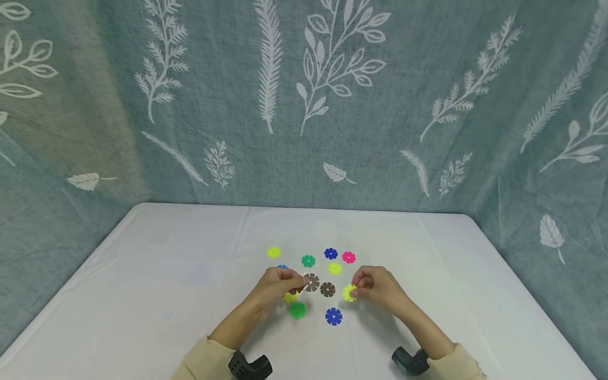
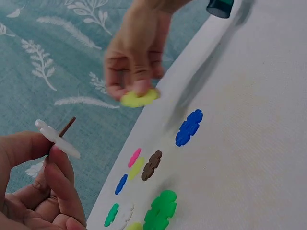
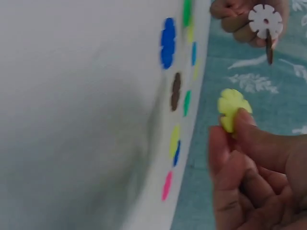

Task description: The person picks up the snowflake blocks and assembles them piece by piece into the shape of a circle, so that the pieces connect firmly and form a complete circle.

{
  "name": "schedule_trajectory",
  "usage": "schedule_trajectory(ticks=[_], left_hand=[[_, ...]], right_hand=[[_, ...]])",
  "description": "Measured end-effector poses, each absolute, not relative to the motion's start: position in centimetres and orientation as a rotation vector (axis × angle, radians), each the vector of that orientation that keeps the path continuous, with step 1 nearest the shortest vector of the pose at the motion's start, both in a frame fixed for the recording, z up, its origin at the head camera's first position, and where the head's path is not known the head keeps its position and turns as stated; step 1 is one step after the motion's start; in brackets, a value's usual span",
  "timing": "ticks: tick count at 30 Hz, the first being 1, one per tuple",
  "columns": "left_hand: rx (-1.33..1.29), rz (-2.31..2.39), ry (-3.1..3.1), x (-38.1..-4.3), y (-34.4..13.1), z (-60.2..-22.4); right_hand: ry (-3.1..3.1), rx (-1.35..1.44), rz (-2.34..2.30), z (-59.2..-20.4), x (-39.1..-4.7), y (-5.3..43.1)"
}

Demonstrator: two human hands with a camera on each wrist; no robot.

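1. Here's the left hand, pinching a white disc with a brown disc set crosswise to it, raised over the table.
2. And the right hand grips a yellow disc between thumb and fingers, also in the air, across from that pair.
3. Look between them: a loose brown piece, with a dark blue piece nearer the person and a big green piece beside it.
4. Farther out lie a pink piece, a small green piece and others; the left hand partly covers a light blue piece.
5. From the head, the white disc is a thin edge; the right wrist view gives its round, notched face, the brown one edge-on.
6. The left wrist view picks out a loose white piece on the cloth, hard to spot from the head.
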State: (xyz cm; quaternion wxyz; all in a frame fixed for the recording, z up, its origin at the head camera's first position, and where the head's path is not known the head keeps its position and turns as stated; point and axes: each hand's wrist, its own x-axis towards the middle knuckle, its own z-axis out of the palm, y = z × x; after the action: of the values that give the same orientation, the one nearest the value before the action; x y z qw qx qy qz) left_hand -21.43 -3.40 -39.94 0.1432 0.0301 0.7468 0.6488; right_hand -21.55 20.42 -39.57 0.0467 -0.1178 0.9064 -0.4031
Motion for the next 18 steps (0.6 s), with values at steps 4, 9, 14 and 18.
schedule_trajectory(ticks=[4, 9, 14, 18], left_hand=[[0.096, 1.876, 2.159, -21.3, -3.5, -39.8], [0.066, 1.849, 2.199, -21.2, -3.3, -39.2], [0.051, 1.855, 2.202, -21.1, -3.3, -39.0], [0.069, 1.884, 2.177, -21.1, -3.6, -39.2]], right_hand=[[2.772, -0.358, -1.396, -38.9, -21.9, 18.5], [2.726, -0.386, -1.475, -38.3, -22.0, 17.0], [2.689, -0.411, -1.534, -38.2, -21.8, 16.5], [2.66, -0.409, -1.599, -38.3, -21.6, 16.1]])
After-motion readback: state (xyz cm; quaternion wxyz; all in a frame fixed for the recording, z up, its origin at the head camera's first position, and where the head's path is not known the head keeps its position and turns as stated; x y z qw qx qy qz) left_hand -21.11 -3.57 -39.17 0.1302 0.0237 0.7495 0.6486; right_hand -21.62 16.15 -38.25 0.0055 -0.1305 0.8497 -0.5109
